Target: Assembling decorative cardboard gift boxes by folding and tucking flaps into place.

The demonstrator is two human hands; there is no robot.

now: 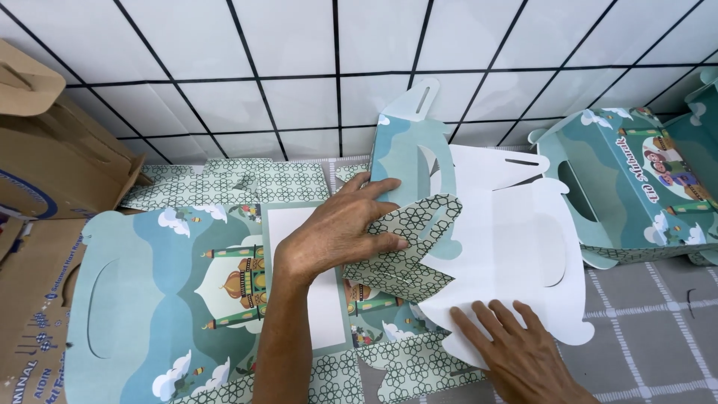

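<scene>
Die-cut gift-box blank (479, 247), thin printed card, lying partly folded on the grey checked cloth (651, 314) just ahead of the wearer. Nearest, right hand (516, 352) spread flat, fingers open, pressing down the white inner face near its scalloped lower edge; gripping nothing, only pinning. Just beyond, left hand (340, 232) with fingers extended over a patterned green flap (411, 254), thumb on the edge of the raised teal panel (407, 161), pushing the flap down along its crease; loose, wide hold, not a pinch.

Judged as light and springy: stiff enough to stand where folded, yet quick to crease or dent away from the score lines, and glossy enough to slide on the cloth unless pinned. Best taken by flat panels near the scored folds, never by the slim slotted handle tab (420, 101), likely to bend or tear.

Under the left forearm, a second flat blank (149, 299) with a domed-building print and handle cut-out. Left edge, brown corrugated cartons (45, 164). Further right, a finished assembled box (636, 194) on its side, well apart from both hands. Farthest back, white tiled wall (299, 45) with dark grout.
</scene>
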